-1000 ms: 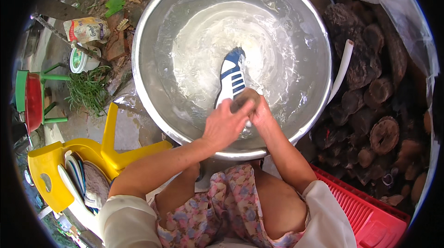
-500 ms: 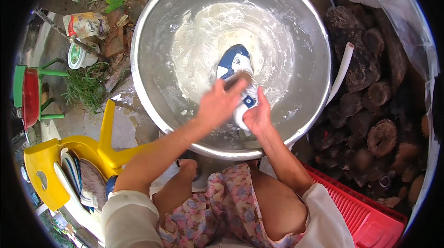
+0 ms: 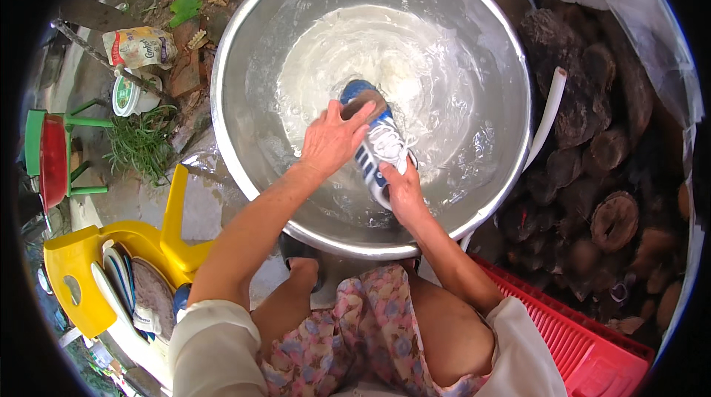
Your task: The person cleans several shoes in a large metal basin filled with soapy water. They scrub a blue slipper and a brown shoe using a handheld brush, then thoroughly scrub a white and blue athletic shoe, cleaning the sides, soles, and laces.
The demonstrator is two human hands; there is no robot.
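A blue and white sneaker [image 3: 384,141] with white laces and stripes along its side is held over the water in a large metal basin [image 3: 255,41]. Its laced upper faces up, and the toe points away from me. My right hand [image 3: 404,188] is wrapped around the heel end and opening. On the toe lies a brown brush [image 3: 368,105], with the fingers of my left hand [image 3: 333,139] closed over its near side. The brush's bristles are hidden underneath.
On the left, a yellow plastic chair [image 3: 78,249] holds insoles and shoes, near a green and red stool [image 3: 53,156]. Coconut husks [image 3: 615,221] lie right of the basin, along with a white pipe [image 3: 548,115] and a red plastic crate [image 3: 570,334].
The sneaker has been turned over, so its laces and striped side show instead of its white and blue surface. My left hand and the brush have moved forward onto the toe.
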